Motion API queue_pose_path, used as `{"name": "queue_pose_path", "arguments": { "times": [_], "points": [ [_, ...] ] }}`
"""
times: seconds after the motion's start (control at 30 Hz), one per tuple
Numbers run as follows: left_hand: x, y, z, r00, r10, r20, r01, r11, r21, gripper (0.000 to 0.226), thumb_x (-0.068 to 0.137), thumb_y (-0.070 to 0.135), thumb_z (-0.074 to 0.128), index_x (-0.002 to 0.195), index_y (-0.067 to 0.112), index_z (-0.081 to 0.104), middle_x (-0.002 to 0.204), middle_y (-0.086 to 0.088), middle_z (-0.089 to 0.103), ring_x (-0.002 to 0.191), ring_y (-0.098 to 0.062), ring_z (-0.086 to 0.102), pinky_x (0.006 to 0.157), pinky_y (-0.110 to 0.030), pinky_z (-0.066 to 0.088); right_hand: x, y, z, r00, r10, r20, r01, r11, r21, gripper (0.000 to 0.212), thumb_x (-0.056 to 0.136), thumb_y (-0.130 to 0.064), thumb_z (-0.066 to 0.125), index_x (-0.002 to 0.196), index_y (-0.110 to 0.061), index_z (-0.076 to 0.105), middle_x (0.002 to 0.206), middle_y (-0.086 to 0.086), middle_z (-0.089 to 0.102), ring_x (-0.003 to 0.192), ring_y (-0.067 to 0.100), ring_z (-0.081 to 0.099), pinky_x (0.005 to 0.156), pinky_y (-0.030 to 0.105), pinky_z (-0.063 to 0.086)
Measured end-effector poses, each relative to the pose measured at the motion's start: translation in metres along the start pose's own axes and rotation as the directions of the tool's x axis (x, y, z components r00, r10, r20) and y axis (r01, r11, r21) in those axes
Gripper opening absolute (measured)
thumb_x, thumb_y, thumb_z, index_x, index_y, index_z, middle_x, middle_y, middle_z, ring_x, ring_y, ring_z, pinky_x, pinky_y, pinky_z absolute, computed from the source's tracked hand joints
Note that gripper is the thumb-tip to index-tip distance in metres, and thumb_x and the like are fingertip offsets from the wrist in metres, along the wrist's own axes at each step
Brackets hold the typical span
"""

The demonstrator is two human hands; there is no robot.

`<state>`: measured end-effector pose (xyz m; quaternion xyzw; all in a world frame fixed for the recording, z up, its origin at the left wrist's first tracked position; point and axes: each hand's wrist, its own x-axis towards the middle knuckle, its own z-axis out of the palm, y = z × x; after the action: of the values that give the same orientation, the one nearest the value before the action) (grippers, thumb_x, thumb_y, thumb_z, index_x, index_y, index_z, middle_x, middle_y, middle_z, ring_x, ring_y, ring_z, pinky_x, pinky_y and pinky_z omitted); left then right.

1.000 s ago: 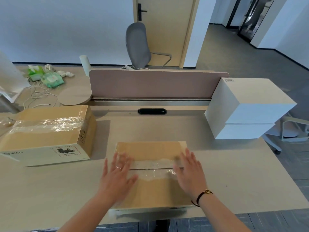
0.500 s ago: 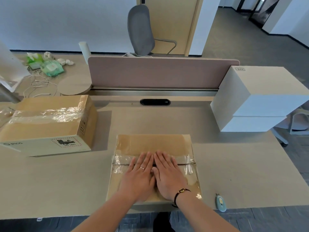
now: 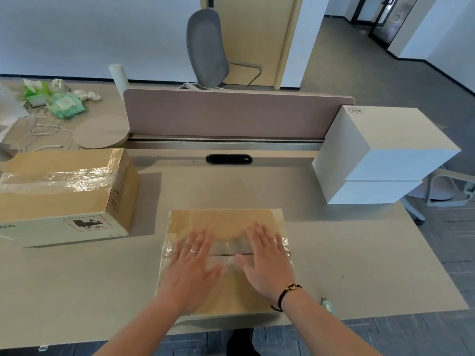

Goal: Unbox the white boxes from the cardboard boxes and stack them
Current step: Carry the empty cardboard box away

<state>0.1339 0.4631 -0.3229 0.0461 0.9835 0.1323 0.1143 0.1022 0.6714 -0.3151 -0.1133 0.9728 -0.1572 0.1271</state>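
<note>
Two flat hands are pressing on the taped cardboard box [image 3: 226, 260] at the desk's six o'clock edge: the left hand [image 3: 191, 263] and right hand [image 3: 264, 258] are lying with fingers spread, holding nothing, likely feeling the tape seam [image 3: 231, 254] for opening. At two o'clock, two white boxes [image 3: 380, 155] are sitting stacked; at nine o'clock another sealed carton [image 3: 64, 191] is waiting.

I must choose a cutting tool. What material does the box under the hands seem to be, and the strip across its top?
The box under the hands looks like matte brown corrugated cardboard. The strip over its seam seems clear glossy plastic tape: it wrinkles and glints.
</note>
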Motion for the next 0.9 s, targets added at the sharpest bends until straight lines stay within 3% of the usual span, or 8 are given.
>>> {"name": "queue_pose_path", "arguments": {
  "times": [0.17, 0.27, 0.4, 0.47, 0.53, 0.63, 0.7, 0.9],
  "points": [
    [0.015, -0.035, -0.012, 0.968, -0.24, -0.074, 0.21, 0.933, -0.292, 0.093, 0.089, 0.065, 0.052, 0.157, 0.038, -0.006, 0.164, 0.007, -0.022, 0.153, -0.018, -0.011, 0.122, -0.048, 0.02, 0.002, 0.042, -0.005, 0.955, 0.296, -0.025, -0.283, 0.931, 0.233, 0.097, 0.089, -0.063, 0.055, 0.159, -0.026, -0.001, 0.168, -0.003, 0.0, 0.154, 0.017, 0.002, 0.125, 0.042, 0.006],
    [0.017, -0.048, -0.014, 0.936, -0.351, -0.033, 0.3, 0.841, -0.451, 0.105, 0.083, 0.058, 0.068, 0.158, 0.033, -0.002, 0.167, 0.001, -0.012, 0.154, -0.025, 0.001, 0.119, -0.051, 0.023, 0.001, 0.049, -0.004, 0.912, 0.403, 0.082, -0.383, 0.758, 0.528, 0.11, 0.077, -0.064, 0.071, 0.158, -0.028, 0.006, 0.161, -0.009, 0.024, 0.147, 0.019, 0.029, 0.117, 0.043, 0.035],
    [0.021, -0.065, -0.005, 0.877, -0.451, 0.166, 0.435, 0.599, -0.672, 0.115, 0.073, 0.061, 0.078, 0.159, 0.023, 0.012, 0.16, -0.005, 0.033, 0.143, -0.027, 0.038, 0.117, -0.045, 0.032, -0.001, 0.051, -0.001, 0.889, 0.429, 0.16, -0.409, 0.586, 0.699, 0.101, 0.074, -0.055, 0.081, 0.153, -0.032, 0.022, 0.139, -0.019, 0.046, 0.119, 0.013, 0.049, 0.1, 0.03, 0.042],
    [0.02, -0.068, 0.003, 0.849, -0.484, 0.212, 0.458, 0.476, -0.751, 0.105, 0.066, 0.068, 0.08, 0.151, 0.027, 0.035, 0.143, 0.0, 0.056, 0.127, -0.022, 0.056, 0.108, -0.046, 0.044, 0.002, 0.054, 0.001, 0.868, 0.453, 0.203, -0.435, 0.497, 0.751, 0.098, 0.066, -0.054, 0.086, 0.146, -0.028, 0.035, 0.128, -0.016, 0.053, 0.112, 0.011, 0.053, 0.098, 0.032, 0.046],
    [0.016, -0.064, 0.005, 0.843, -0.494, 0.21, 0.431, 0.39, -0.814, 0.073, 0.073, 0.057, 0.08, 0.134, 0.026, 0.056, 0.119, 0.005, 0.069, 0.109, -0.017, 0.065, 0.092, -0.039, 0.054, 0.004, 0.055, 0.001, 0.856, 0.456, 0.245, -0.457, 0.445, 0.77, 0.093, 0.062, -0.054, 0.088, 0.139, -0.023, 0.046, 0.117, -0.012, 0.061, 0.105, 0.015, 0.06, 0.095, 0.037, 0.052],
    [0.013, -0.053, 0.0, 0.841, -0.499, 0.21, 0.406, 0.325, -0.854, 0.027, 0.084, 0.037, 0.076, 0.106, 0.02, 0.071, 0.094, 0.004, 0.075, 0.092, -0.019, 0.068, 0.07, -0.03, 0.05, 0.004, 0.056, 0.0, 0.862, 0.442, 0.248, -0.454, 0.453, 0.768, 0.063, 0.073, -0.043, 0.085, 0.125, -0.027, 0.053, 0.11, -0.013, 0.063, 0.095, 0.008, 0.061, 0.081, 0.024, 0.051],
    [0.012, -0.051, -0.003, 0.844, -0.487, 0.224, 0.397, 0.288, -0.872, 0.019, 0.086, 0.034, 0.075, 0.1, 0.021, 0.072, 0.089, 0.002, 0.076, 0.089, -0.021, 0.069, 0.068, -0.03, 0.05, 0.003, 0.059, 0.0, 0.862, 0.434, 0.26, -0.45, 0.423, 0.787, 0.043, 0.077, -0.033, 0.084, 0.11, -0.03, 0.058, 0.105, -0.01, 0.069, 0.084, 0.002, 0.064, 0.068, 0.016, 0.05],
    [-0.001, -0.046, -0.013, 0.835, -0.438, 0.332, 0.429, 0.143, -0.892, 0.023, 0.094, 0.039, 0.064, 0.114, 0.028, 0.065, 0.105, 0.006, 0.074, 0.1, -0.014, 0.066, 0.076, -0.028, 0.049, -0.005, 0.058, -0.005, 0.811, 0.43, 0.397, -0.495, 0.141, 0.857, 0.027, 0.076, -0.031, 0.084, 0.088, -0.024, 0.061, 0.088, -0.001, 0.068, 0.082, 0.018, 0.064, 0.068, 0.037, 0.052]
  ]
}}
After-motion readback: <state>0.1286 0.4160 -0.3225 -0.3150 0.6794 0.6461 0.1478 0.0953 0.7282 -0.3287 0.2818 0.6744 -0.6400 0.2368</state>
